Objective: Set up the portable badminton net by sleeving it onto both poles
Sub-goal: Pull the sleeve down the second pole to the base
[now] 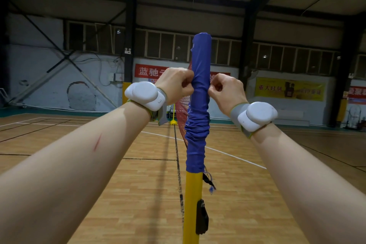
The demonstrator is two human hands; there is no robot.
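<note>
left of the yellow pole (193,204), the left hand (174,85) pinches the blue sleeve (199,105) with curled fingers. the red net (181,109) hangs just behind the pole. the sleeve covers the pole's upper part and bunches in folds below both hands. right of the pole, the right hand (225,91) pinches the same fabric. an even downward pull on both sides would likely smooth the folds. the pole's base is cut off, and the fingertips are hard to make out.

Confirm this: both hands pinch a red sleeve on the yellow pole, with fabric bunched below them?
Wrong colour: the head view shows the sleeve is blue, not red. The left hand and right hand do pinch it on the yellow pole, fabric bunched below them.
</note>
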